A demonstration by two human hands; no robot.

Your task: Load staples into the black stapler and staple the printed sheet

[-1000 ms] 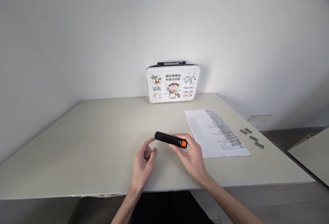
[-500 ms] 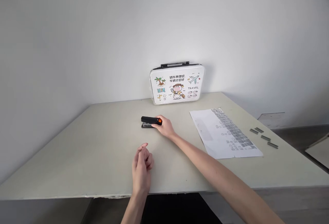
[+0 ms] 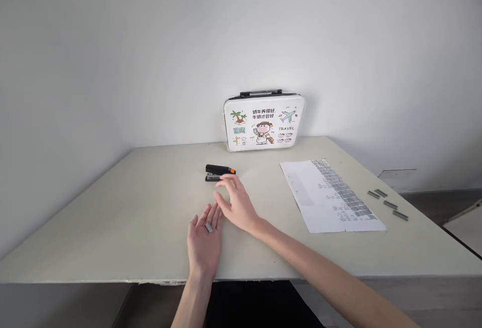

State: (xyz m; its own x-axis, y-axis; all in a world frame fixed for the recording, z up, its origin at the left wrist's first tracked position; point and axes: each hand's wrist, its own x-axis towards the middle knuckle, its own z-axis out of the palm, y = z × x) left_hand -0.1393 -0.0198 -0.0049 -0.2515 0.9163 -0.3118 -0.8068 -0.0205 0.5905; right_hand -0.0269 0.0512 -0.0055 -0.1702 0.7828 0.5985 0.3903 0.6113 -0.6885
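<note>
while the left hand [image 3: 205, 248] is facing palm up near the front edge of the table [image 3: 113, 217], its fingers are extending without gripping, and a short grey staple strip [image 3: 208, 227] is resting loose on the palm. just beyond, the black stapler [image 3: 215, 169] is standing on the tabletop, its orange end pointing right; the right hand [image 3: 238, 206] is hovering in front of it, thumb and fingers apart, seemingly gripping nothing, though whether a fingertip is touching the stapler i cannot tell. judging by this, things are seeming partway along: the stapler is already sitting out of the grip, while one strip in the palm and four more staple strips [image 3: 390, 205] at far right are seemingly remaining; whether the stapler is holding staples inside is not showing. as for room, the tabletop is stretching wide to the left of both hands, the front edge is running beneath the left wrist, the carry case [image 3: 247, 113] is standing by the wall [image 3: 181, 57] and limiting reach that way, the printed paper [image 3: 316, 207] is lying between the right hand and the four strips, and those strips are sitting close to the right edge, where a careless sweep is risking a fall.
</note>
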